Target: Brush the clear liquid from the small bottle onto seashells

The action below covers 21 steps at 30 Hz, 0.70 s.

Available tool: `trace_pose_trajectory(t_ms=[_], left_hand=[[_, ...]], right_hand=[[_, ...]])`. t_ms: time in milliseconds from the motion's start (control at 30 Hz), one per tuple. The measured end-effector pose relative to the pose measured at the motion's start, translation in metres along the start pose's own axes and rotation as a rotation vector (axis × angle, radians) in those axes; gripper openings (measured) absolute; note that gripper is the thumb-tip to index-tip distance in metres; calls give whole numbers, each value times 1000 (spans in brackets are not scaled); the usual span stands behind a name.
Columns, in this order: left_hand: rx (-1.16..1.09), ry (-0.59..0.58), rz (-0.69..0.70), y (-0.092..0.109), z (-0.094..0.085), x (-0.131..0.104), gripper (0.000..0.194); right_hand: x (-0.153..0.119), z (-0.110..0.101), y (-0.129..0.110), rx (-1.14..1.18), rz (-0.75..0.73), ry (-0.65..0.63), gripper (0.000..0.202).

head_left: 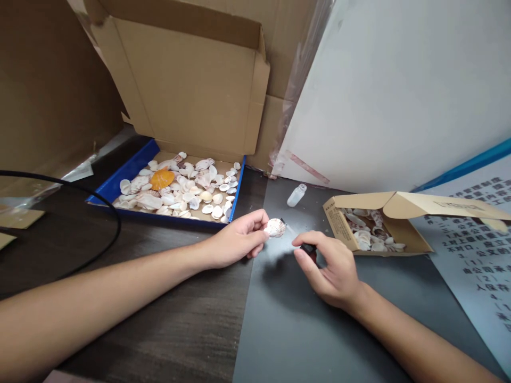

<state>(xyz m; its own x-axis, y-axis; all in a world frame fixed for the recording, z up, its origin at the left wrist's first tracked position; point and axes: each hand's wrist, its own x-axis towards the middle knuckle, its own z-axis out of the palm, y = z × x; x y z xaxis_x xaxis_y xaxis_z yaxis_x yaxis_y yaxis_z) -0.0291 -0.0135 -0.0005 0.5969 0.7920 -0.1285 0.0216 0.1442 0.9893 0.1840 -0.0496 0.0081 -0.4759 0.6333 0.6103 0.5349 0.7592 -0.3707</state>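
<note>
Left hand (pixel 235 239): pinches shell (pixel 276 228) by one edge
Right hand (pixel 333 271): pinches brush (pixel 308 248), tip near shell, contact unclear
Bottle (pixel 296 197): beyond, between hands
Blue box (pixel 120 173): beyond left hand, shells (pixel 199 186) inside
Carton (pixel 336 221): right of right hand

A craft corner on a dark wood-grain worktop (pixel 191 335) at seven o'clock, with a grey mat (pixel 303 340) at five; whether in a home or an office is unclear. Cardboard panels (pixel 48 80) screen it at ten, a pale board (pixel 399 90) at two. A blue-sided box (pixel 130 166) of seashells (pixel 181 185) lies at nine, a smaller carton (pixel 339 226) of shells (pixel 363 239) at three, a sheet of printed Chinese text (pixel 465 260) at four
</note>
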Motion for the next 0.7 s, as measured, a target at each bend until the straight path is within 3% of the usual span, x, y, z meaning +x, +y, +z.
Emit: trace_pose_trajectory(t_ms=[100,267,400,533,700], left_hand=[[9,-3,2,-1,0,0,19],[-1,-22,17,-3,-1,0,20],[19,-37,10,-2,0,-1,20],[16,-34,11,0,0,-1,22],[15,-40,16,-1,0,-1,23]], right_hand=[[1,-1,-1,55,-55,-51,6],[2,-5,-1,-9,22,13,5],[3,-6,-1,88,-9,-66,7],[3,-5,0,29,34,20,7],[2,-2,2,36,-83,-42,6]])
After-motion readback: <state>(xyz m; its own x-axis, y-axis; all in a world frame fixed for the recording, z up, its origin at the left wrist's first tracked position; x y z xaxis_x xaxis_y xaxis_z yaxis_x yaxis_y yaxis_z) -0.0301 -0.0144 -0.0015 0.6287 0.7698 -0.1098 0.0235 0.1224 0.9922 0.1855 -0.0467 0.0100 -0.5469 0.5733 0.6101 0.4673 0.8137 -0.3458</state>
